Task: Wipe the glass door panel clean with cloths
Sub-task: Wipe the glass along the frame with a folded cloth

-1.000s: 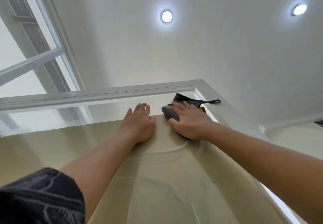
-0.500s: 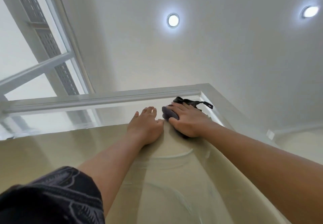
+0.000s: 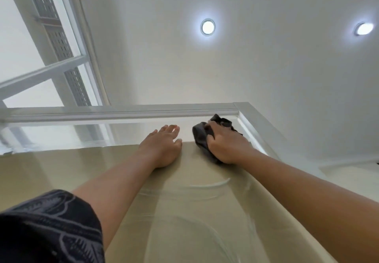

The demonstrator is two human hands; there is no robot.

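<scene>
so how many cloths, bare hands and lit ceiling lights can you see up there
dark grey cloth: 1
bare hands, left hand and right hand: 2
round lit ceiling lights: 2
total: 5

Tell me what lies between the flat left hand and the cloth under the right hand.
Only bare glass panel in the head view: the left hand lies flat, apart from the dark cloth under the right hand.

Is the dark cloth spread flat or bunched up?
Bunched. The dark cloth is crumpled under the right hand, folds sticking out past its fingers, against the glass.
</scene>
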